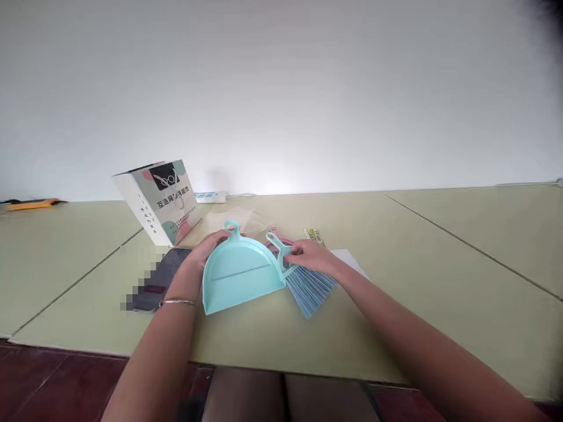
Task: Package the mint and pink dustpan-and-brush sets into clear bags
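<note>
A light turquoise dustpan [240, 272] is tilted toward me, its looped handle at the top. Fingers of my left hand [213, 243] grip its upper left edge beside the handle, partly hidden behind the pan. To the right, my right hand [310, 256] is closed on the head of a matching small hand broom [310, 290]. Blue-grey bristles fan down and to the right, while the broom's looped handle points up and left. Touching or nearly so, the broom head meets the dustpan's right corner. Behind them a pink looped handle [275, 230] shows in part.
A printed white carton [165, 205] leans at the back left by the wall. Near my left forearm lies a dark flat item [160, 281], partly pixelated. Clear plastic [246, 218], a yellow printed packet [314, 235] and white paper [349, 261] lie around the broom. An orange tool [33, 204] is far left.
</note>
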`<state>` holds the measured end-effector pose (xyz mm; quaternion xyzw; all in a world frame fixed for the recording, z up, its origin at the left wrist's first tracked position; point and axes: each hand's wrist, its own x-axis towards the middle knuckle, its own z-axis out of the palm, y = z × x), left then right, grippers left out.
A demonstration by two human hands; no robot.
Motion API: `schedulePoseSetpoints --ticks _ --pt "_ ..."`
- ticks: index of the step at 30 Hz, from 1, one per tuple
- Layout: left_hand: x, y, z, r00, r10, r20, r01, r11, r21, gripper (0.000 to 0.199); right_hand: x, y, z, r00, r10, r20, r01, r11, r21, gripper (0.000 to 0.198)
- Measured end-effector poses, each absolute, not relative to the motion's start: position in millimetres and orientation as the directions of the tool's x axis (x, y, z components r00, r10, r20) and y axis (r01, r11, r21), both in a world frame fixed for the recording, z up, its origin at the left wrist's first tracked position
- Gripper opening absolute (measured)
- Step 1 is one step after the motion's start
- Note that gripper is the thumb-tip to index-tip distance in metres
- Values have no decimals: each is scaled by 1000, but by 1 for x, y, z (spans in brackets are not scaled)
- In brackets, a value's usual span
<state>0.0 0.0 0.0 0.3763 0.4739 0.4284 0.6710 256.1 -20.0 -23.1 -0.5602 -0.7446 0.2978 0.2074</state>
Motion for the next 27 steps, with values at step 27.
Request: schedulePoseSetpoints --ticks 27 --pt "58 -30 -7 449 893 -33 -375 222 900 32 229 -71 7 -172 950 261 821 285 -495 32"
